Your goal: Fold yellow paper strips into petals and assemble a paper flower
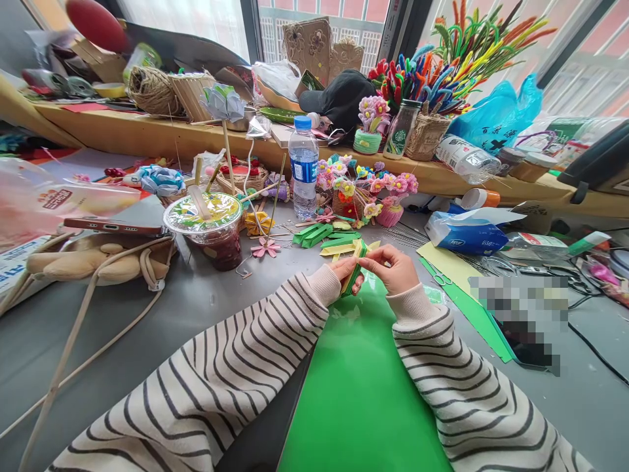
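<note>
Above the far end of a green mat [363, 393], my left hand [348, 274] is closed around a small bundle of folded green and yellow paper strips [354, 265]. My right hand [392, 267] pinches the right side of the same bundle, thumb and forefinger together. Both hands nearly touch. Just beyond them lie folded yellow paper pieces [339, 248] and folded green paper pieces [313, 235]. A pink paper flower [265, 247] rests on the grey table to the left.
A lidded cup [209, 229] and a bag [98, 259] stand left. Behind are a water bottle [304, 167] and crocheted flowers [344, 177]. On the right are green scissors [435, 273], a tissue pack [466, 233], black-handled scissors [565, 278] and a partly blurred phone [525, 341].
</note>
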`<state>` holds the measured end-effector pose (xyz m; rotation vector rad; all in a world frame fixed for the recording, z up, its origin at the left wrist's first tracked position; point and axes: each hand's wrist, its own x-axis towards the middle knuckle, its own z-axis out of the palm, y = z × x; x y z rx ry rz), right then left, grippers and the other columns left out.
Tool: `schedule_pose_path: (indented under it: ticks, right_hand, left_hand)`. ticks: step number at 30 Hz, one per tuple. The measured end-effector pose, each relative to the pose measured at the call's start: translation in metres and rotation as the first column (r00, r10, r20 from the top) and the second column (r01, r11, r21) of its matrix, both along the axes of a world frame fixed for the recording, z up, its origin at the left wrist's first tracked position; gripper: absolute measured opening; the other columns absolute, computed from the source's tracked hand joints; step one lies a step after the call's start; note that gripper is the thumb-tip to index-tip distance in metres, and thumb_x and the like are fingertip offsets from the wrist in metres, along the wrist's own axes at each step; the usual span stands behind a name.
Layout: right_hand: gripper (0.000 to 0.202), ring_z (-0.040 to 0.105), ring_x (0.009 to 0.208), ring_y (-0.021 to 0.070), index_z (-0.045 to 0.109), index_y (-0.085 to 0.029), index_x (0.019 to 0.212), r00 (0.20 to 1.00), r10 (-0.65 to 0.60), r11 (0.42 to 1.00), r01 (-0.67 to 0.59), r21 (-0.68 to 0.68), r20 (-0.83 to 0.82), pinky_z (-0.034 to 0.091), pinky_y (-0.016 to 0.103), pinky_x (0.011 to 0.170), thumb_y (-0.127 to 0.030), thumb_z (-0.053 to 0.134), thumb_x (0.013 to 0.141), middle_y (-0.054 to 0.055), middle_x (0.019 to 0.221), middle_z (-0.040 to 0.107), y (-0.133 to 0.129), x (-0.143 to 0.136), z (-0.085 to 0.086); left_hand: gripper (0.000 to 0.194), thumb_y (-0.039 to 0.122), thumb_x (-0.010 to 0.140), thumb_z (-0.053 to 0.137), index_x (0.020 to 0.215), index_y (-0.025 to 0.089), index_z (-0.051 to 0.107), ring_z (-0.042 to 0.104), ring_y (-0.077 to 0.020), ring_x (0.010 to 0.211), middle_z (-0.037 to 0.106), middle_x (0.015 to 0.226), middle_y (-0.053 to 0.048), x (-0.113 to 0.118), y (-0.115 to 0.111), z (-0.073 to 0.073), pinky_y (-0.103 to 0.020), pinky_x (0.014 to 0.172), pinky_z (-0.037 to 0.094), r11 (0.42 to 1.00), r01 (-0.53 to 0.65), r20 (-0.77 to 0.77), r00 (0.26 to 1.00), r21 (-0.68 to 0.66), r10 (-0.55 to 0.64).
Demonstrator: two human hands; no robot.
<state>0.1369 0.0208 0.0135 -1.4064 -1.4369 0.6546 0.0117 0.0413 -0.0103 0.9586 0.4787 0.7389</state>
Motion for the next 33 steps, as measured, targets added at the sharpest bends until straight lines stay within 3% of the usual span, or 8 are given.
schedule_pose_path:
  ticks: [4, 11, 16, 23, 25, 27, 30, 33]
  right_hand:
    - [0.026, 0.037, 0.05, 0.0079, 0.055, -0.015, 0.057, 0.999, -0.011, 1.0, 0.01, 0.023, 0.05, 0.033, 0.022, 0.047, -0.039, 0.064, 0.053, -0.002, 0.057, 0.044, 0.001, 0.001, -0.002]
    - [0.037, 0.04, 0.052, 0.0085, 0.056, -0.013, 0.078, 0.997, 0.054, 0.997, -0.057, -0.052, -0.062, 0.035, 0.023, 0.05, -0.043, 0.06, 0.056, -0.001, 0.062, 0.044, 0.004, 0.002, -0.007]
    - [0.026, 0.042, 0.055, 0.0094, 0.06, -0.014, 0.059, 0.996, 0.085, 0.996, -0.085, -0.029, -0.007, 0.034, 0.022, 0.051, -0.039, 0.055, 0.063, -0.001, 0.057, 0.043, -0.001, -0.001, 0.003]
    - [0.024, 0.04, 0.054, 0.0085, 0.061, -0.015, 0.054, 0.991, 0.115, 0.993, -0.115, 0.006, 0.062, 0.033, 0.022, 0.052, -0.035, 0.055, 0.066, -0.002, 0.054, 0.041, -0.005, -0.001, 0.008]
    - [0.022, 0.04, 0.054, 0.0085, 0.063, -0.015, 0.058, 0.994, 0.098, 0.995, -0.099, 0.03, 0.054, 0.032, 0.022, 0.051, -0.034, 0.056, 0.066, -0.002, 0.055, 0.041, -0.006, -0.003, 0.008]
    - [0.02, 0.04, 0.054, 0.0085, 0.064, -0.014, 0.062, 0.997, 0.065, 0.995, -0.068, 0.066, 0.052, 0.032, 0.022, 0.05, -0.032, 0.057, 0.065, -0.002, 0.055, 0.04, -0.007, -0.005, 0.008]
    - [0.018, 0.04, 0.053, 0.0085, 0.065, -0.014, 0.065, 0.997, 0.02, 0.991, -0.03, 0.134, 0.072, 0.032, 0.022, 0.049, -0.03, 0.058, 0.064, -0.002, 0.055, 0.04, -0.008, -0.006, 0.008]
    - [0.018, 0.039, 0.052, 0.0084, 0.066, -0.014, 0.068, 0.995, 0.005, 0.982, -0.023, 0.19, 0.095, 0.032, 0.022, 0.048, -0.03, 0.057, 0.066, -0.003, 0.054, 0.039, -0.008, -0.008, 0.005]
  left_hand:
    - [0.04, 0.047, 0.058, 0.056, 0.073, 0.013, 0.042, 0.038, -0.0044, 0.037, 0.043, 0.046, 0.006, -0.001, 0.0, -0.001, -0.019, 0.039, 0.029, 0.999, 0.036, 0.003, 0.999, -0.007, -0.036]
    - [0.042, 0.053, 0.057, 0.053, 0.064, 0.014, 0.041, 0.033, -0.0029, 0.033, 0.036, 0.042, 0.008, 0.0, -0.001, 0.005, -0.018, 0.037, 0.026, 0.996, -0.019, -0.1, 0.995, 0.093, 0.028]
    - [0.043, 0.054, 0.057, 0.051, 0.06, 0.012, 0.046, 0.035, -0.0034, 0.034, 0.037, 0.041, 0.007, 0.001, -0.002, 0.006, -0.019, 0.038, 0.029, 0.982, 0.021, -0.164, 0.986, 0.188, 0.011]
    - [0.045, 0.05, 0.049, 0.061, 0.066, 0.01, 0.05, 0.054, -0.0115, 0.055, 0.055, 0.06, -0.002, 0.0, -0.002, 0.004, -0.025, 0.056, 0.04, 0.982, 0.169, -0.121, 0.98, 0.08, -0.159]
    - [0.047, 0.05, 0.049, 0.062, 0.071, 0.011, 0.049, 0.055, -0.0123, 0.059, 0.056, 0.064, -0.003, 0.002, -0.002, 0.001, -0.027, 0.06, 0.04, 0.985, 0.121, -0.123, 0.987, 0.125, -0.106]
    - [0.046, 0.048, 0.052, 0.061, 0.077, 0.012, 0.045, 0.054, -0.0118, 0.058, 0.054, 0.062, -0.001, 0.006, -0.002, -0.003, -0.027, 0.06, 0.04, 0.978, 0.009, -0.135, 0.991, 0.208, 0.019]
    - [0.035, 0.038, 0.062, 0.056, 0.082, 0.014, 0.04, 0.051, -0.0106, 0.055, 0.049, 0.06, 0.001, 0.012, -0.005, -0.006, -0.026, 0.057, 0.04, 0.914, -0.165, -0.171, 0.955, 0.371, 0.242]
    - [0.025, 0.027, 0.067, 0.05, 0.085, 0.014, 0.038, 0.046, -0.0086, 0.049, 0.045, 0.061, 0.002, 0.014, -0.008, -0.004, -0.024, 0.051, 0.039, 0.849, -0.194, -0.262, 0.897, 0.492, 0.357]
